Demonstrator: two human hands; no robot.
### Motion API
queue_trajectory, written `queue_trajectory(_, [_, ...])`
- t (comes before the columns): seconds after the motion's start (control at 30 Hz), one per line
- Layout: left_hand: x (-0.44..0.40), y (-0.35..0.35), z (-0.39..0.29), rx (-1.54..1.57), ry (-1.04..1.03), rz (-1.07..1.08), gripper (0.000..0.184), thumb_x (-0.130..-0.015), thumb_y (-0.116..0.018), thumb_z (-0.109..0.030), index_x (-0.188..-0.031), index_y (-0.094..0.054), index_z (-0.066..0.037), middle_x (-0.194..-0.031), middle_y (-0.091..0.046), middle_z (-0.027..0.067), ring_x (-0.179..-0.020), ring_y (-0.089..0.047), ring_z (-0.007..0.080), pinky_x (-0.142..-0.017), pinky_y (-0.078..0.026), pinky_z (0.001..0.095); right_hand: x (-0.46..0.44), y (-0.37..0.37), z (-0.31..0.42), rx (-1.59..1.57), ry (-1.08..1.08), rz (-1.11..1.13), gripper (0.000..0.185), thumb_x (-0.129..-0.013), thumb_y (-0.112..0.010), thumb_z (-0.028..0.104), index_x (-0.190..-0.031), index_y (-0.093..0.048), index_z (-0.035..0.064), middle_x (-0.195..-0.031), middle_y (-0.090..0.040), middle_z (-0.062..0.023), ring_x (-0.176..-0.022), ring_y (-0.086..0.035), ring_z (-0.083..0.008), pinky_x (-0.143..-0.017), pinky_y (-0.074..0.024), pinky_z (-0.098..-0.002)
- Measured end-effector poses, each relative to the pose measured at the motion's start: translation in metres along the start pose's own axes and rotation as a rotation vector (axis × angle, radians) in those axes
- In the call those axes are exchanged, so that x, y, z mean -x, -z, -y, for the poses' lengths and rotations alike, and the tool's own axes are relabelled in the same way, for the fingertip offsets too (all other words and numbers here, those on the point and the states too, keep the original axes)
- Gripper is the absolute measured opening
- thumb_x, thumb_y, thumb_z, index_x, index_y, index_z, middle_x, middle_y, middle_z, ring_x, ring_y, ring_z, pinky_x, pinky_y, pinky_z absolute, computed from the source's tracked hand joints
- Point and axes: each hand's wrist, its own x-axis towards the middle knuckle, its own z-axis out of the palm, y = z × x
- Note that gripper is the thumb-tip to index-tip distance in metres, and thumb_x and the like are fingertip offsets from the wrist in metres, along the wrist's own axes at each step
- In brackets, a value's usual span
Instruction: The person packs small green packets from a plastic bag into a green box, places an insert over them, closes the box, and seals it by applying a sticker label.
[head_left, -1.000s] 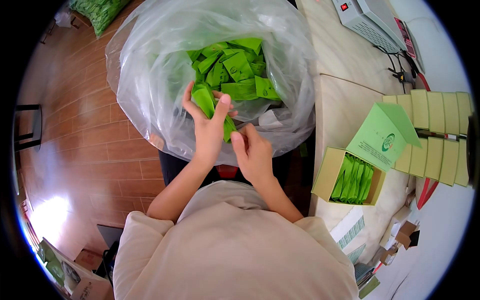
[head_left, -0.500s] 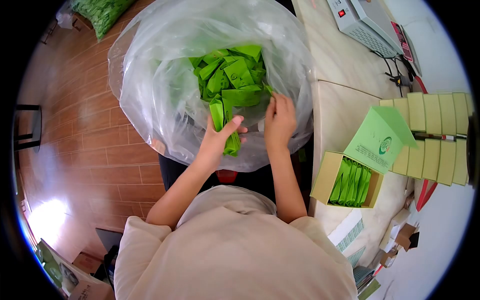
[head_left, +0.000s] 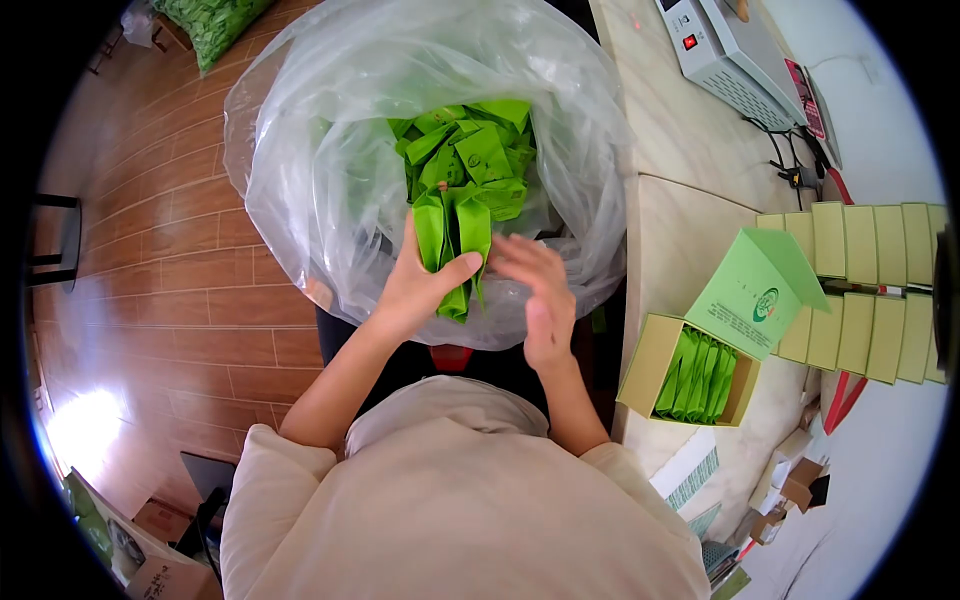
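Several green packets [head_left: 470, 228] are bunched upright in my left hand [head_left: 412, 290], its thumb pressed across their front. Just right of the bunch is my right hand [head_left: 540, 295], fingers extended and slightly blurred; whether its fingertips touch the packets I cannot tell. Both hands are over the near side of a large clear plastic bag [head_left: 320, 200]. Inside it lies a loose heap of green packets [head_left: 482, 155] with dark print. On the counter to the right, an open box [head_left: 645, 365] with a printed green lid [head_left: 750, 295] holds a row of similar packets [head_left: 694, 375].
A pale counter [head_left: 670, 215] runs along the right. Stacked boxes [head_left: 860, 245] stand by the wall. Behind them is a grey appliance [head_left: 735, 60] with a red switch and black cables [head_left: 795, 170]. Another filled bag [head_left: 210, 25] sits on the wooden floor [head_left: 170, 270] at far left.
My right hand has moved back from the heap toward the bunch, and its fingers have opened. The bunch in my left hand now looks wider and more fanned. The view has shifted slightly.
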Motion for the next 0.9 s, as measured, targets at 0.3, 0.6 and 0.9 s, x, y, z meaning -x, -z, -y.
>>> queue_trajectory(0.3, [0.006,0.015,0.014,-0.191,-0.088,0.037,0.093,-0.074,-0.078,-0.02,-0.145,-0.018,-0.008,-0.133,-0.039,0.011,-0.124,-0.04,0.0202,-0.103,-0.034,0.0348,-0.049,-0.033,0.0,0.018,-0.191,-0.062,0.017,-0.085,-0.065,0.011,-0.097,-0.063,-0.001,-0.087,-0.065,-0.0128,-0.07,-0.064,-0.0264,-0.066,-0.0508,-0.0355])
queue_trajectory(0.6, [0.015,0.015,-0.003,0.013,0.06,0.041,0.094,-0.079,-0.072,-0.018,-0.148,-0.008,-0.016,-0.126,-0.048,0.0141,-0.105,-0.058,0.0262,-0.085,-0.052,0.0395,-0.127,-0.045,-0.07,0.416,0.101,-0.19,0.01,-0.089,-0.056,0.008,-0.095,-0.063,0.0054,-0.096,-0.063,-0.01,-0.098,-0.053,-0.0307,-0.086,-0.0407,-0.0399])
queue_trajectory(0.9, [0.007,0.016,-0.007,0.116,0.031,-0.016,0.082,-0.084,-0.067,-0.01,-0.141,-0.008,-0.015,-0.124,-0.046,0.0131,-0.103,-0.06,0.0262,-0.082,-0.054,0.0389,-0.137,-0.026,-0.051,0.464,0.202,-0.04,0.01,-0.083,-0.064,0.014,-0.09,-0.065,0.0064,-0.093,-0.065,-0.0094,-0.092,-0.059,-0.0297,-0.085,-0.0426,-0.0401])
